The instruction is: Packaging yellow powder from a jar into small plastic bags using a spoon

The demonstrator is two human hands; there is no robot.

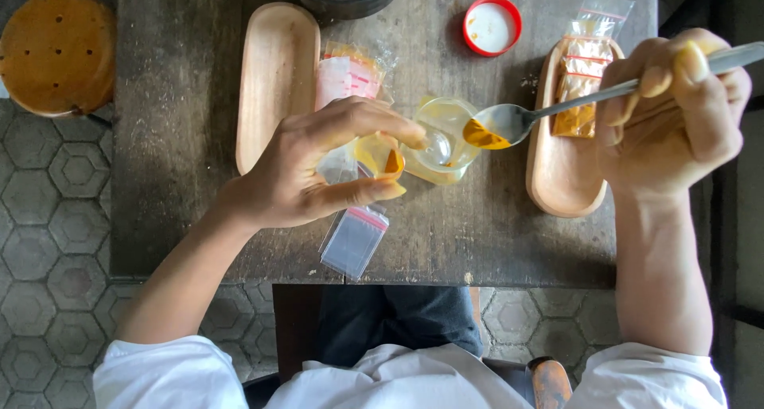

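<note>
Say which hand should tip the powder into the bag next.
Right, probably. The right hand holds the spoon, loaded with yellow powder, its bowl beside the jar. The left hand is busy pinching the small bag.

Soft, even daylight fills the scene, moderately bright, with no harsh glare. The dark wooden desk (183,138) reads muted, with faint, diffuse shadows under the left hand (318,166) and beside the wooden trays. A small highlight glints on the metal spoon (509,122) and on the clear jar (442,142). The picture is mostly sharp at the centre. The right hand (676,114), close to the lens, looks slightly soft. Wide-angle distortion bends the arms outward toward the near corners, and the right edge falls into darkness.
</note>
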